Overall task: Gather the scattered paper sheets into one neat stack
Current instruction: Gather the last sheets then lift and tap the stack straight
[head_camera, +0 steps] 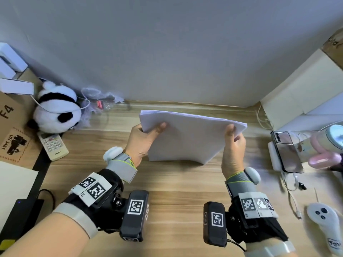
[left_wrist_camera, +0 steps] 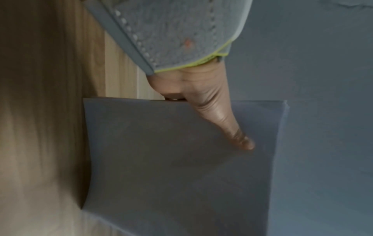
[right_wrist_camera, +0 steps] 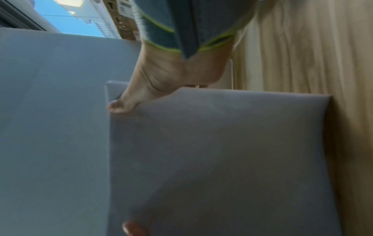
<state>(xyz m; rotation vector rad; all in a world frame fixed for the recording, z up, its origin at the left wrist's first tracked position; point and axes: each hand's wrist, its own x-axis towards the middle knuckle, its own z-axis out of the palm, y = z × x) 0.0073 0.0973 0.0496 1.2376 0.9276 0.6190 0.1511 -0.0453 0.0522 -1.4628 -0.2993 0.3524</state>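
Observation:
A stack of white paper sheets (head_camera: 189, 138) stands on edge on the wooden desk (head_camera: 167, 182), its lower edge on the desktop and its top tipped toward the wall. My left hand (head_camera: 146, 138) grips its left side, thumb on the front face. My right hand (head_camera: 233, 140) grips the right side, thumb on the front near the top corner. In the left wrist view the thumb (left_wrist_camera: 228, 126) presses on the paper sheets (left_wrist_camera: 181, 167). In the right wrist view the thumb (right_wrist_camera: 129, 99) pinches the upper corner of the paper sheets (right_wrist_camera: 222, 159).
A panda plush (head_camera: 55, 108) and a remote control (head_camera: 53, 145) lie at the left beside cardboard boxes (head_camera: 11, 127). A phone (head_camera: 286, 151), cables, a pink item (head_camera: 323, 158) and a white controller (head_camera: 324, 221) crowd the right side. The grey wall (head_camera: 167, 52) is close behind.

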